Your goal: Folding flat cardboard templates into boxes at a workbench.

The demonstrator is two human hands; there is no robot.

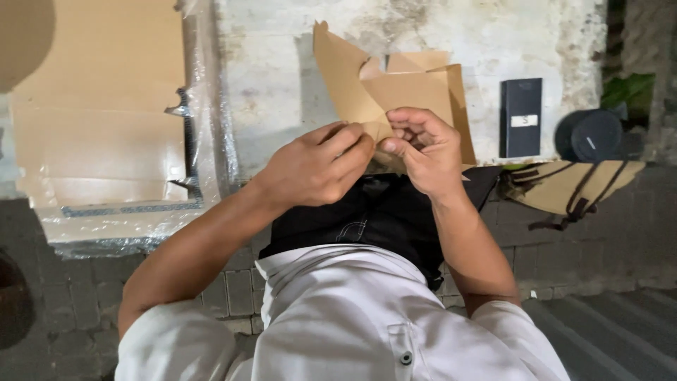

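Both bare forearms reaching forward from short white sleeves, converging at chest height. Left hand [317,168] knuckles up, fingers curled, thumb and fingertips pinched together. Right hand [422,148] just beside, palm turned inward, fingers bent in loose fist, thumb touching left fingertips.

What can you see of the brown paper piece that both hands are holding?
The brown folded paper piece looks like thin kraft paper, creased into angled flaps with one pointed corner sticking up. It is held above the pale stained surface. The left hand and right hand pinch its lower edge close together, fingertips meeting at the fold. Its lowest part is hidden behind the fingers.
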